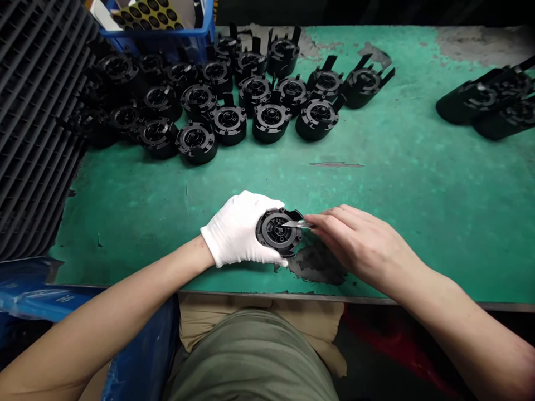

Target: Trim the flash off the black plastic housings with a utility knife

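Observation:
A round black plastic housing [267,231] is gripped from its left side by my left hand [240,231], which wears a white glove. The housing's ringed face, with small details at its centre, points up towards me. My bare right hand [355,231] pinches a small knife [295,224] with a pointed silver blade. The blade lies over the face of the housing, its tip near the centre; whether it touches the plastic I cannot tell. The knife's handle is mostly hidden by my fingers.
Several similar black housings [229,123] stand grouped at the back left of the green table [397,167]. More housings [476,100] are at the far right. A blue bin [167,42] holds a sheet of round stickers [152,14]. Stacked grey grid trays [37,122] rise on the left.

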A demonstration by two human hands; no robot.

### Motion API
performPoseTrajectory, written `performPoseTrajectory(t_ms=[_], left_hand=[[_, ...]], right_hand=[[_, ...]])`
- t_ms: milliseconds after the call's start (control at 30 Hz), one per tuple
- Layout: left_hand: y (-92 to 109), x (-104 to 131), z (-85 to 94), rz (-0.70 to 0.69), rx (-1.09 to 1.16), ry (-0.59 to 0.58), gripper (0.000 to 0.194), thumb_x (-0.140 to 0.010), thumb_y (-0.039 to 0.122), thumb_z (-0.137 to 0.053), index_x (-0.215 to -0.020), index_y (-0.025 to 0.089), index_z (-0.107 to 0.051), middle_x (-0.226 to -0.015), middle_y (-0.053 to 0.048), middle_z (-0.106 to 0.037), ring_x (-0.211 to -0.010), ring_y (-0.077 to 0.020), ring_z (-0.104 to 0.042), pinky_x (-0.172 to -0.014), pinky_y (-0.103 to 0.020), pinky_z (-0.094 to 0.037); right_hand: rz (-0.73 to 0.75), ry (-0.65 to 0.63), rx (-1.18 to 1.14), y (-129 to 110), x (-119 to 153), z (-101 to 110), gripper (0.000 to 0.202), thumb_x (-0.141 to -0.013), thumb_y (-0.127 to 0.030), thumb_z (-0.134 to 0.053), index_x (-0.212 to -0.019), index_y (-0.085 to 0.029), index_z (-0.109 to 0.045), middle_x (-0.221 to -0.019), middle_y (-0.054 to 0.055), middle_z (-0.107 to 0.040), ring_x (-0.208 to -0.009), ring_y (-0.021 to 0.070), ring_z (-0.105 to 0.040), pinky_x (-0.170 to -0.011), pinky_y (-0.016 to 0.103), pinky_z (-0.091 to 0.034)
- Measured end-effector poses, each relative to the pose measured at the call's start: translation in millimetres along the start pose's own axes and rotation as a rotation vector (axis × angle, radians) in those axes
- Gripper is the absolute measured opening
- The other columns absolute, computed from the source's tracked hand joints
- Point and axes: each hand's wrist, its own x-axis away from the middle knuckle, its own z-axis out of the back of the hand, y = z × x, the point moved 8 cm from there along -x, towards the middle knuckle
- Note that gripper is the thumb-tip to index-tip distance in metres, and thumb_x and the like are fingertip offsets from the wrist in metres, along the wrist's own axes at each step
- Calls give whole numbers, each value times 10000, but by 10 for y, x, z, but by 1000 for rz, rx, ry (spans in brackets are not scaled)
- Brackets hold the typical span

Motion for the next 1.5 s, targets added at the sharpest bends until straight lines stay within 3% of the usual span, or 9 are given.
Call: performPoseTrajectory(t_ms=[233,700,1300,1367,1500], left_hand=[[-44,14,2,24,-10,17,756,-606,828,-946,-1042,245,-741,-975,-37,-801,-928,-317,-770,-793,-364,-486],[-13,9,-4,-8,15,-5,666,-672,779,-950,-1021,250,-744,-963,-18,-804,-899,-284,-766,-746,-346,-442],[11,10,-18,2,11,-22,626,-705,767,-931,-987,249,-722,-953,-24,-794,-916,-296,-774,-777,-363,-500],[-45,45,-26,-14,-9,-17,705,-689,774,-940,-1100,242,-728,-1061,-57,-810,-1003,-328,-783,-860,-400,-553],[-115,86,39,-188,-28,53,1205,-546,676,-1057,-1536,216,-546,-1513,-196,-695,-1357,-437,-695,-1149,-561,-547]], right_hand=[[69,17,74,-75,21,47,212,-1100,-189,-613,-1293,-153,-694,-993,73,-741,-855,197,-651,-771,349,-506],[116,28,179,-234,47,126,237,-1079,-130,-640,-1314,-100,-659,-948,62,-693,-803,189,-569,-726,340,-455],[67,21,300,-482,122,196,361,-1033,11,-542,-1384,-36,-610,-1012,128,-744,-839,235,-598,-754,371,-494],[62,1,311,-502,113,209,368,-1032,26,-509,-1380,-31,-613,-1019,134,-744,-842,237,-605,-753,370,-491],[62,-15,322,-534,84,247,345,-1031,26,-491,-1343,-19,-633,-998,137,-735,-849,242,-612,-766,371,-492]])
